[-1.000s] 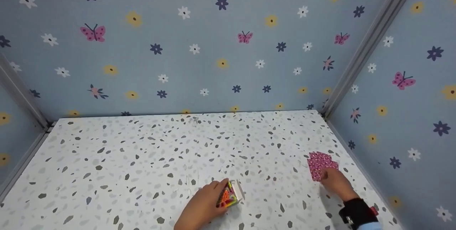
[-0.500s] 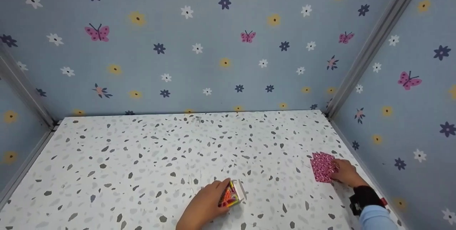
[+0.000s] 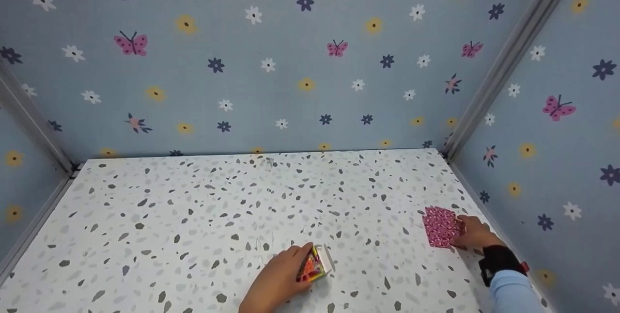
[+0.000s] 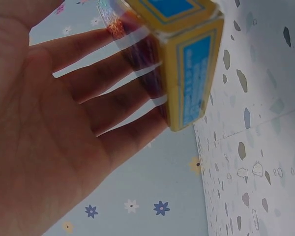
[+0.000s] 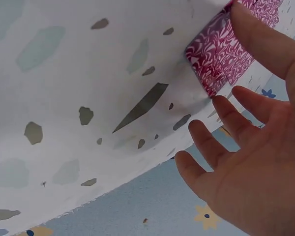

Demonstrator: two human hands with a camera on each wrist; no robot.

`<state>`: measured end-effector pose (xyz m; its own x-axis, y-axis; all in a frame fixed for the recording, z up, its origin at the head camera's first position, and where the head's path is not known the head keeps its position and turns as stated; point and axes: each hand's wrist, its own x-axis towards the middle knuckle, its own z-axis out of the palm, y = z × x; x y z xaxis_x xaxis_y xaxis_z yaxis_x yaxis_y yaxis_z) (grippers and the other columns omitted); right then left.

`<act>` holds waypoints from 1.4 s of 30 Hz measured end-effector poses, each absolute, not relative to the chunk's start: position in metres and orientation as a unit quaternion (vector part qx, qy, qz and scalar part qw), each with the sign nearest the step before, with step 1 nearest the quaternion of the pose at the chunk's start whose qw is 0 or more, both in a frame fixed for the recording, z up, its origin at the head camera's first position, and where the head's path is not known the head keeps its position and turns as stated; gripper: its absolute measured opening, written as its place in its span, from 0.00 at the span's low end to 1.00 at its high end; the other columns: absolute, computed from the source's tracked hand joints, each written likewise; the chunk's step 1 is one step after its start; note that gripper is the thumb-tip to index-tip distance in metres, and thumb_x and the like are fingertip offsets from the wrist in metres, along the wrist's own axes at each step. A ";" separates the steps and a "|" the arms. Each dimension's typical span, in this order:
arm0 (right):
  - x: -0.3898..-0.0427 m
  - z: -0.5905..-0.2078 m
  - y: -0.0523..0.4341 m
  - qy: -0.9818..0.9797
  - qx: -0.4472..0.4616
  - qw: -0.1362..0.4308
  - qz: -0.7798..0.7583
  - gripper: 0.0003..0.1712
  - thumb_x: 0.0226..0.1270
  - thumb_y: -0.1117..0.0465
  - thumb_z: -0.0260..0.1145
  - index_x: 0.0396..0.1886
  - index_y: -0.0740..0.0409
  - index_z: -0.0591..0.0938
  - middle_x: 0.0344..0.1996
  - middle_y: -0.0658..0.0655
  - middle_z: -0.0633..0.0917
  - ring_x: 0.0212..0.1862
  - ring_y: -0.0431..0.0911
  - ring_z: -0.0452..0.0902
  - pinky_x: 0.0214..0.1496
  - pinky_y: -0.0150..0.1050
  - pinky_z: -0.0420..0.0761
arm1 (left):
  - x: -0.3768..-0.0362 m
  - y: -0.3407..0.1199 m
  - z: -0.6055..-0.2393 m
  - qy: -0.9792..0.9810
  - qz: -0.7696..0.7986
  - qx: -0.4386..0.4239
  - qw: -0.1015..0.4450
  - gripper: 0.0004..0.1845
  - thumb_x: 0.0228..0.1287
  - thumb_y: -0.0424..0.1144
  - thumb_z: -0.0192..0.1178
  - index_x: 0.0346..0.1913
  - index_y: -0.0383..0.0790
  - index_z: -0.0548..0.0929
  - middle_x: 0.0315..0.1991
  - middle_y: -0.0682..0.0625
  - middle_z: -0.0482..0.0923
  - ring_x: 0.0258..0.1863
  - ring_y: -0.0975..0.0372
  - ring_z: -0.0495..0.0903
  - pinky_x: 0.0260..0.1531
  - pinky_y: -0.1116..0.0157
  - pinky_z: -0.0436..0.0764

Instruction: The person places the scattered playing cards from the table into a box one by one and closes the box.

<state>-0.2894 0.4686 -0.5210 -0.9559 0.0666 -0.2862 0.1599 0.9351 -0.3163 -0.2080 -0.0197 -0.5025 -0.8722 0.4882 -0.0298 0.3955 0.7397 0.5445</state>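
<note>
Yellow box (image 3: 314, 265): 1; hands (image 3: 281, 276) (image 3: 476, 233): 2

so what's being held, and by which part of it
The left hand holds the box by its sides, away from the white flap. The right hand touches the cards at their right edge; any grip is unclear.

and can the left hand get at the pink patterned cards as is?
Probably not: the left hand grips a small carton, though only speckled tabletop lies between it and the pink patterned cards.
</note>
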 end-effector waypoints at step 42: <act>-0.262 -0.526 0.424 0.948 -0.031 0.213 -0.236 0.21 0.59 0.47 0.65 0.20 0.54 0.68 0.18 0.48 0.66 0.21 0.41 0.58 0.23 0.32 0.60 | -0.207 -0.019 -0.503 0.930 0.264 0.250 0.063 0.40 0.49 0.45 0.68 0.65 0.37 0.67 0.50 0.45 0.76 0.41 0.58 0.76 0.41 0.60 0.77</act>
